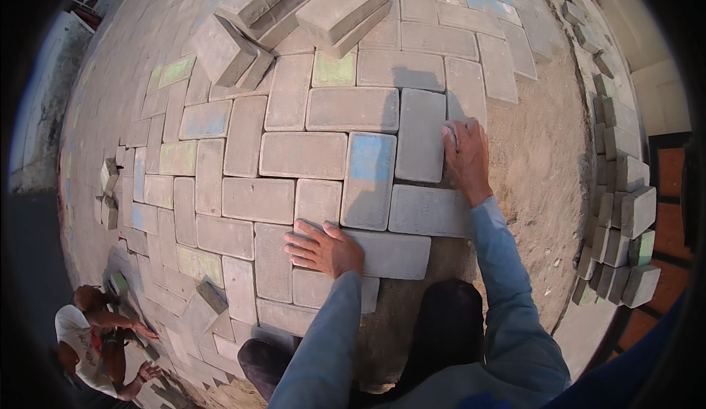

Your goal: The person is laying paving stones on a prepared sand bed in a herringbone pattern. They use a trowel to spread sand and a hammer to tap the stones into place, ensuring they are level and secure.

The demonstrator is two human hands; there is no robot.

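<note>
My left hand [323, 249] lies flat on the laid grey paving bricks, its fingers stretched out and spread. Its weight bears on a joint between several bricks near my knees. My right hand [466, 155] has its fingers curled against the right edge of a darker grey paving brick [421, 135]. That brick lies lengthwise away from me among the others, partly in shadow; its fit underneath is hidden. Just left of it lies a brick with a blue paint patch [370, 170]. Below my right wrist a crosswise brick [428, 210] borders the bare sand.
Loose bricks [342, 12] are piled on the paving ahead. Sand [540, 188] runs along the right, beside a kerb and stacked bricks [618, 188]. At the lower left another person [92, 343] crouches with both hands low, near a loose brick [204, 310].
</note>
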